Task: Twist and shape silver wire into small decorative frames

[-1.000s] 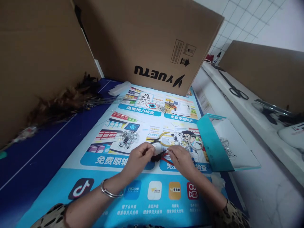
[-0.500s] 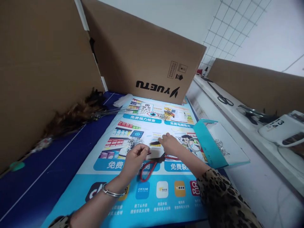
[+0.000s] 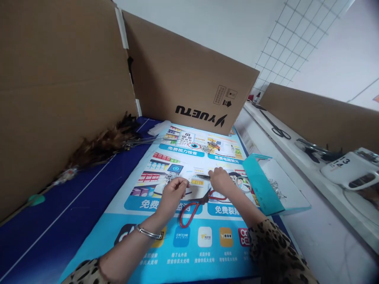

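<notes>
My right hand [image 3: 219, 180] is closed around dark, slim tweezers [image 3: 203, 176], whose pointed tips face left. To its left, my left hand [image 3: 175, 193] is pinched, thumb against forefinger; what lies between them is too small to make out. Red-handled scissors [image 3: 189, 216] rest partly spread on the printed sheet, below and between both hands. A tangle of thin wire pieces [image 3: 171, 177] lies just behind my left hand, and another wire tangle [image 3: 211, 147] is farther back. Beside my right hand is a clear round ring [image 3: 243, 184].
A teal box [image 3: 263, 185] with wire pieces inside stands at right. Brown feathers on wire stems [image 3: 100, 144] lie at left. Cardboard panels [image 3: 189, 75] rise behind. The right ledge holds black scissors [image 3: 280, 132] and a white mug [image 3: 352, 169].
My hands have moved slightly apart, the right one drawing the tweezers away from the left fingers. More of the red-handled scissors shows. The whole view has shifted a little.
</notes>
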Motion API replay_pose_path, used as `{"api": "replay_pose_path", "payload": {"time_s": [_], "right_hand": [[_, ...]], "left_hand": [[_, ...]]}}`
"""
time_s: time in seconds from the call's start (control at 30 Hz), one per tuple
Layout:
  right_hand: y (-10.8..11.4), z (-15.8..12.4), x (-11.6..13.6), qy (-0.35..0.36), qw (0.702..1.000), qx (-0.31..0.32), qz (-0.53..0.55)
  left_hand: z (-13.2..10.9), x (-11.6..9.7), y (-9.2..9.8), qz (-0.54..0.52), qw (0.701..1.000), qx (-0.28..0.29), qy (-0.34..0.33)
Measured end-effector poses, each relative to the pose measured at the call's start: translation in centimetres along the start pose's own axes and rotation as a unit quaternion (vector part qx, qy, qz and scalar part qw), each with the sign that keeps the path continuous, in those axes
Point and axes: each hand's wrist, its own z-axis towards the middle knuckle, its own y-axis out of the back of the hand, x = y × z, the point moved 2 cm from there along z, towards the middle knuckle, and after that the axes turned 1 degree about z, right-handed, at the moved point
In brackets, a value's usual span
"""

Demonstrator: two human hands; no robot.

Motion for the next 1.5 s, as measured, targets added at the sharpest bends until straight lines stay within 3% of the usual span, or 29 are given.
{"api": "replay_pose_path", "payload": {"time_s": [0.13, 0.23, 0.37, 0.47, 0.6, 0.73, 1.0, 1.2, 1.37, 1.5], "right_hand": [[1.5, -1.9, 0.1, -0.031, 0.996, -0.057, 0.057], [1.7, -3.2, 2.2, 0.020, 0.983, -0.120, 0.135], [0.5, -4.2, 4.3, 0.058, 0.959, -0.214, 0.176], [-0.9, -4.1, 4.0, 0.078, 0.941, -0.281, 0.174], [-2.4, -3.8, 3.0, 0.107, 0.927, -0.323, 0.160], [-2.2, -4.3, 2.5, 0.075, 0.925, -0.333, 0.164], [0.3, -5.4, 2.9, 0.036, 0.955, -0.267, 0.125], [0.5, -5.6, 2.3, 0.066, 0.953, -0.290, 0.062], [0.5, -5.6, 2.3, 0.120, 0.948, -0.294, 0.032], [0.5, -5.8, 2.3, 0.133, 0.946, -0.294, 0.026]], "left_hand": [[0.1, 0.1, 0.0, -0.014, 1.000, 0.008, -0.002], [0.0, 0.0, -0.1, -0.041, 0.999, 0.019, -0.003], [0.1, -0.5, 0.0, -0.029, 0.999, -0.008, -0.018], [0.5, -0.6, 0.1, -0.026, 0.999, -0.029, -0.028], [0.8, -0.7, 0.0, -0.034, 0.998, -0.038, -0.025], [0.5, -0.6, -0.1, -0.041, 0.999, -0.020, -0.011], [0.3, 0.0, 0.0, -0.038, 0.999, 0.030, 0.006], [0.3, 0.0, 0.1, 0.003, 0.996, 0.093, -0.011], [0.6, 0.0, 0.1, 0.014, 0.982, 0.185, 0.026], [0.7, 0.0, 0.1, 0.024, 0.974, 0.221, 0.034]]}}
